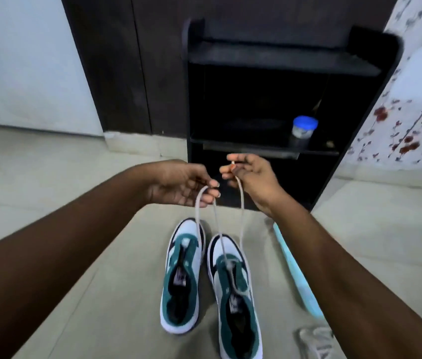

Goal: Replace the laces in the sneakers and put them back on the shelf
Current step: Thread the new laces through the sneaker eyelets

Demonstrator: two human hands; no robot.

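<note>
Both hands, left hand (182, 183) and right hand (250, 174), pinch the limp lace (241, 203); best held near its stiff tip.

Two sneakers stand side by side on the floor (101, 255), the left sneaker (182, 278) just beside the right sneaker (233, 294), toes toward the shelf (282, 60) behind them. A lace (216, 218) rises from the right sneaker to the left hand (181, 185) and right hand (251, 177), held above the toes. A jar (303, 132) sits on the shelf's lower board, at its right.
</note>
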